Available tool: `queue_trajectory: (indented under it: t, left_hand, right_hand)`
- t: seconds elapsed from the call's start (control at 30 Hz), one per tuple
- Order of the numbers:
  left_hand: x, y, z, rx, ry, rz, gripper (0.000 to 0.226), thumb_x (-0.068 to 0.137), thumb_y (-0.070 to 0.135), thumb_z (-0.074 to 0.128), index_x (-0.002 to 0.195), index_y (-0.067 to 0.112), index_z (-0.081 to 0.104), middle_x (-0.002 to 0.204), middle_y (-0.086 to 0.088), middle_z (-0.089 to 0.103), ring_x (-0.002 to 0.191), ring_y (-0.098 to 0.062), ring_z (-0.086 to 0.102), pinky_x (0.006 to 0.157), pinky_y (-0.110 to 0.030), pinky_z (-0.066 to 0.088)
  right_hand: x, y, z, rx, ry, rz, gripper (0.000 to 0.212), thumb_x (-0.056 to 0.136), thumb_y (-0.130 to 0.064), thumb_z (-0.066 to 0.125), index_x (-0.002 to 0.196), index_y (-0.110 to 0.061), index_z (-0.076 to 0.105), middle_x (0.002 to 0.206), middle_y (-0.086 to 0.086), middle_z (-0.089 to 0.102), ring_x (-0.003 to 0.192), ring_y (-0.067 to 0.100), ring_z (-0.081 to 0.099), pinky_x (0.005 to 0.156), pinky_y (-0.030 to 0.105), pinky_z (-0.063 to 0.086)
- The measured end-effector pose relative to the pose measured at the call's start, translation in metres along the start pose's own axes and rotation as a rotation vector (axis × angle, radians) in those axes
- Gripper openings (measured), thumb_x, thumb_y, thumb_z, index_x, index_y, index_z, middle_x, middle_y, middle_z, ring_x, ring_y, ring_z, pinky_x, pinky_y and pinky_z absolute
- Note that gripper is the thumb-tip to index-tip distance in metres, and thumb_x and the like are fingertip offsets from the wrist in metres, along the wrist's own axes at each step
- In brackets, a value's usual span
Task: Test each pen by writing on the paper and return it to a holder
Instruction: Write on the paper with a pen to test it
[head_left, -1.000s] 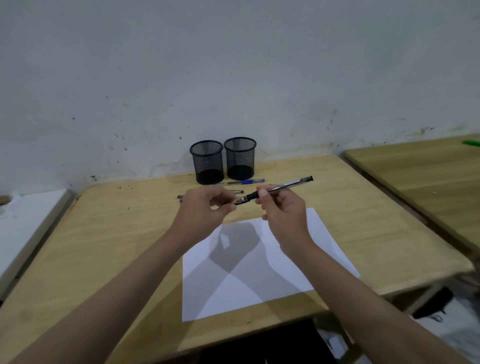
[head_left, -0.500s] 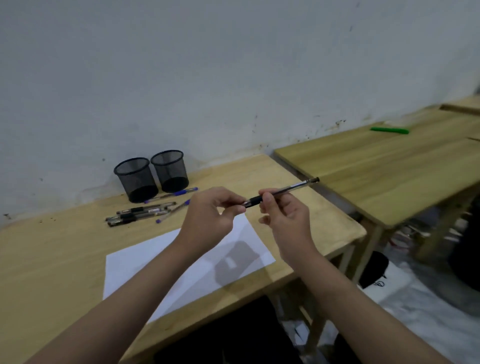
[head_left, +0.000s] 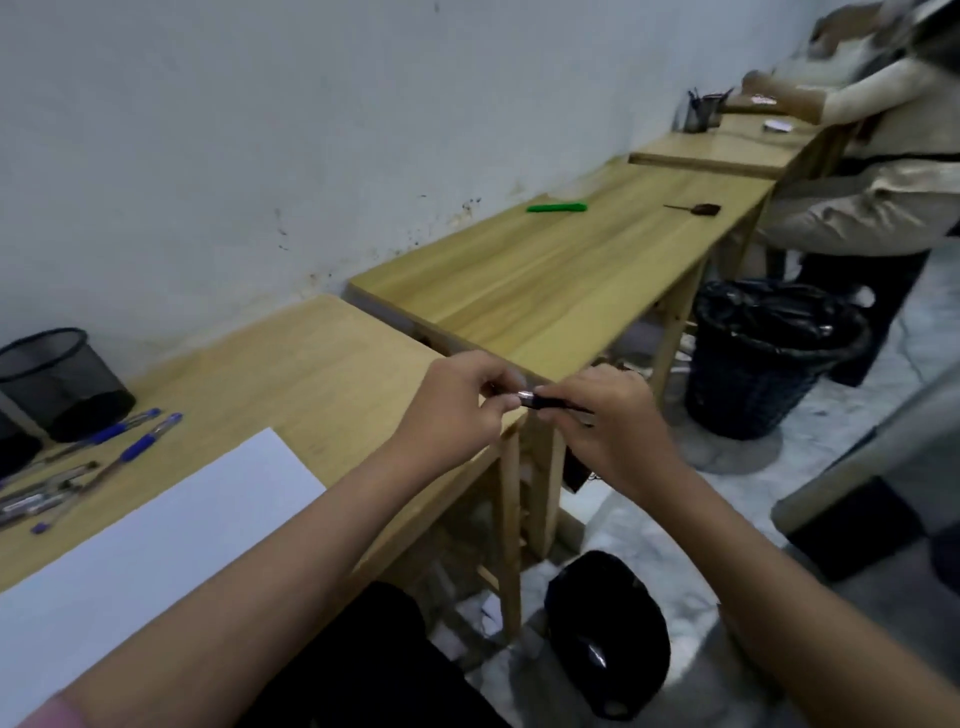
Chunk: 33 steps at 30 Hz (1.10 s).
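Both hands hold one black pen (head_left: 540, 400) level in the air, past the right edge of my desk (head_left: 311, 374). My left hand (head_left: 457, 410) pinches its silver tip end, and my right hand (head_left: 608, 421) grips the black barrel, hiding most of it. The white paper (head_left: 156, 535) lies on the desk at lower left. Several loose pens (head_left: 88, 467), some with blue grips, lie beyond the paper. A black mesh holder (head_left: 57, 379) stands at the far left by the wall; a second holder (head_left: 13, 447) is cut off by the frame edge.
A second wooden desk (head_left: 561, 275) stands to the right with a green marker (head_left: 556, 208) and a small dark object (head_left: 696, 209). A black waste bin (head_left: 763, 358) sits on the floor. A person (head_left: 883, 156) sits at a farther desk. A dark bag (head_left: 608, 639) lies below.
The view has swung far to the right, so the paper and holders slid to the left edge. Both hands stayed on the pen and my right hand now covers more of the barrel.
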<state>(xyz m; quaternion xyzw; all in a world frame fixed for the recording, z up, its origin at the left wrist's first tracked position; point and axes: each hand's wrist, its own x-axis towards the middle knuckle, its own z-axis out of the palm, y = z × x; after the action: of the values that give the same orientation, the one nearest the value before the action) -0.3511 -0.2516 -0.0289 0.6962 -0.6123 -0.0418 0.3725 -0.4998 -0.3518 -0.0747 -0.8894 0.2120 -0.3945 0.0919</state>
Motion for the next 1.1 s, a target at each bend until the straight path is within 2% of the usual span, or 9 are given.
queue_trajectory:
  t: [0.1, 0.17, 0.27, 0.37, 0.5, 0.57, 0.77, 0.9, 1.1]
  left_hand:
    - [0.003, -0.009, 0.022, 0.018, -0.025, -0.002, 0.026, 0.081, 0.025, 0.067, 0.106, 0.018, 0.065, 0.101, 0.002, 0.067, 0.091, -0.008, 0.059, 0.081, -0.02, 0.047]
    - [0.004, -0.024, 0.032, 0.137, -0.106, -0.012, 0.041, 0.084, 0.035, 0.061, 0.122, 0.022, 0.055, 0.122, 0.001, 0.059, 0.113, -0.014, 0.051, 0.096, -0.031, 0.042]
    - [0.002, -0.052, 0.041, 0.254, -0.271, -0.004, 0.045, 0.091, 0.038, 0.047, 0.133, 0.024, 0.045, 0.144, 0.001, 0.042, 0.132, -0.017, 0.037, 0.11, -0.041, 0.031]
    - [-0.001, -0.068, 0.045, 0.249, -0.33, 0.02, 0.046, 0.093, 0.036, 0.043, 0.137, 0.024, 0.04, 0.15, 0.002, 0.034, 0.137, -0.015, 0.031, 0.11, -0.05, 0.029]
    - [0.0, -0.072, 0.047, 0.237, -0.31, 0.042, 0.047, 0.093, 0.037, 0.044, 0.137, 0.024, 0.039, 0.15, 0.002, 0.034, 0.137, -0.014, 0.031, 0.11, -0.049, 0.032]
    - [0.0, -0.073, 0.047, 0.224, -0.304, 0.046, 0.046, 0.092, 0.037, 0.045, 0.137, 0.024, 0.04, 0.149, 0.003, 0.035, 0.137, -0.013, 0.031, 0.11, -0.048, 0.032]
    - [-0.001, -0.072, 0.048, 0.203, -0.264, 0.046, 0.044, 0.092, 0.031, 0.047, 0.136, 0.025, 0.042, 0.148, 0.004, 0.037, 0.135, -0.012, 0.033, 0.111, -0.044, 0.031]
    - [-0.002, -0.07, 0.047, 0.171, -0.256, 0.028, 0.044, 0.092, 0.03, 0.048, 0.136, 0.025, 0.043, 0.147, 0.005, 0.039, 0.134, -0.011, 0.034, 0.111, -0.044, 0.032]
    - [-0.009, -0.06, 0.026, 0.083, -0.142, -0.018, 0.049, 0.089, 0.029, 0.052, 0.136, 0.026, 0.042, 0.14, 0.004, 0.048, 0.127, -0.01, 0.043, 0.105, -0.036, 0.04]
  right_hand:
    - [-0.011, 0.02, -0.003, 0.017, -0.029, 0.054, 0.016, 0.073, -0.018, 0.072, 0.089, -0.015, 0.074, 0.078, 0.003, 0.073, 0.068, 0.028, 0.063, 0.063, 0.045, 0.051]
    - [-0.023, 0.033, -0.001, 0.038, -0.031, 0.143, 0.016, 0.074, -0.014, 0.073, 0.089, -0.01, 0.075, 0.078, 0.007, 0.07, 0.068, 0.029, 0.062, 0.061, 0.042, 0.053]
    - [-0.05, 0.053, 0.011, -0.015, -0.115, 0.314, 0.015, 0.075, -0.008, 0.074, 0.09, -0.008, 0.075, 0.081, 0.011, 0.064, 0.071, 0.032, 0.061, 0.06, 0.037, 0.05]
    - [-0.078, 0.077, 0.029, -0.086, -0.221, 0.457, 0.019, 0.076, -0.01, 0.074, 0.095, -0.01, 0.075, 0.089, 0.01, 0.067, 0.081, 0.032, 0.062, 0.065, 0.032, 0.042]
    - [-0.098, 0.1, 0.042, -0.238, -0.426, 0.554, 0.037, 0.08, -0.025, 0.072, 0.116, -0.018, 0.066, 0.107, 0.009, 0.063, 0.104, 0.032, 0.056, 0.082, 0.038, 0.042]
    - [-0.101, 0.105, 0.043, -0.232, -0.448, 0.569, 0.041, 0.08, -0.028, 0.072, 0.119, -0.018, 0.063, 0.111, 0.009, 0.062, 0.107, 0.031, 0.055, 0.086, 0.04, 0.042]
    - [-0.085, 0.098, 0.041, -0.113, -0.281, 0.518, 0.035, 0.08, -0.023, 0.072, 0.113, -0.012, 0.066, 0.108, 0.009, 0.066, 0.103, 0.03, 0.058, 0.083, 0.043, 0.047]
    - [-0.061, 0.074, 0.04, -0.024, -0.117, 0.402, 0.028, 0.082, -0.021, 0.069, 0.107, -0.008, 0.067, 0.101, 0.009, 0.068, 0.096, 0.028, 0.061, 0.078, 0.036, 0.048]
    - [-0.001, 0.02, 0.036, 0.095, 0.093, 0.264, 0.028, 0.086, -0.021, 0.064, 0.11, -0.007, 0.064, 0.104, 0.008, 0.069, 0.1, 0.02, 0.062, 0.086, 0.029, 0.048]
